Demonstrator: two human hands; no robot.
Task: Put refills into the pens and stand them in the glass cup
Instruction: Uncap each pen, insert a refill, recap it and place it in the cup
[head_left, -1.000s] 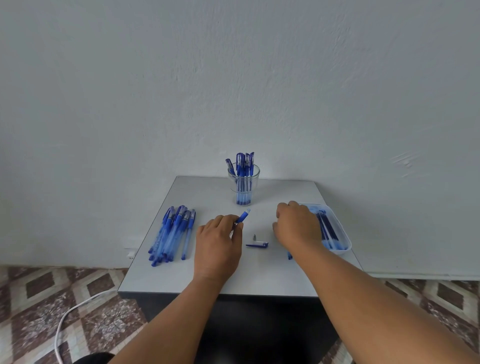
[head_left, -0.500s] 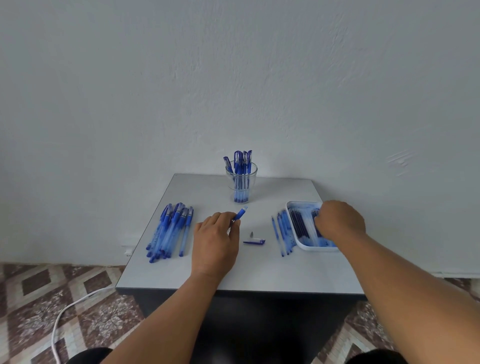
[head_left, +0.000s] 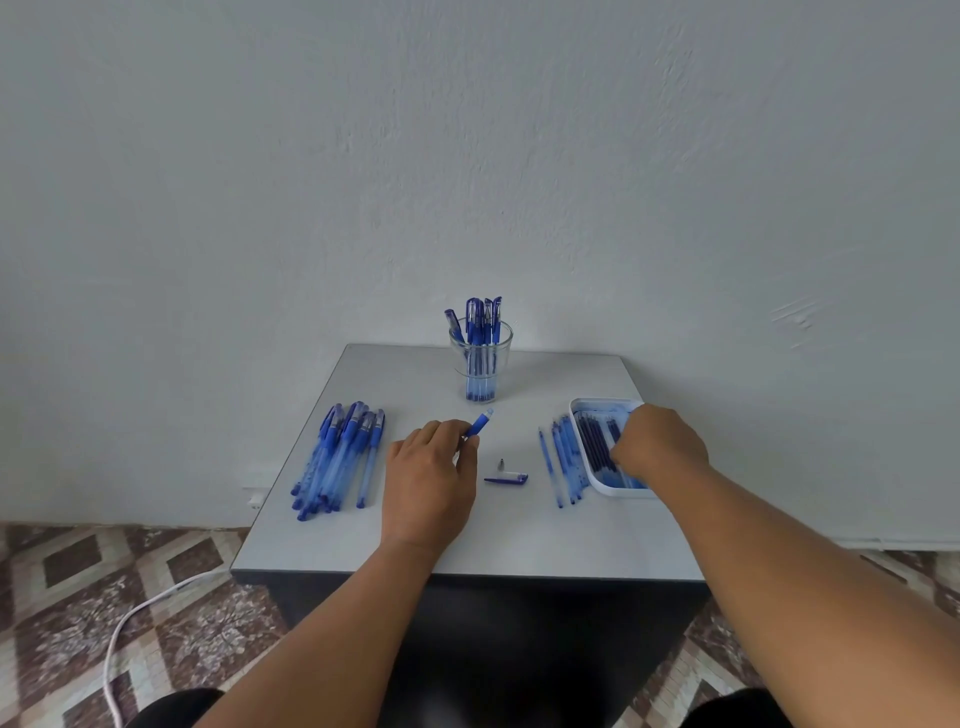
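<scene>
My left hand (head_left: 428, 483) grips a blue pen barrel (head_left: 480, 422) whose open end points up and away toward the glass cup (head_left: 480, 358). The cup stands at the table's far middle with several capped blue pens in it. My right hand (head_left: 657, 441) reaches into the white tray (head_left: 589, 408) of dark refills (head_left: 595, 441), fingers curled down among them; what they hold is hidden. A pen cap (head_left: 506, 478) and a small metal tip (head_left: 501, 463) lie on the table between my hands.
A pile of blue pens (head_left: 340, 457) lies at the table's left. Several loose blue refills or barrels (head_left: 561, 462) lie just left of the tray. The grey table (head_left: 519, 540) stands against a white wall. A white cable (head_left: 135, 623) runs across the patterned floor.
My right hand went from the table's middle to the tray on the right and now digs among the refills. My left hand has kept hold of the barrel almost in place.
</scene>
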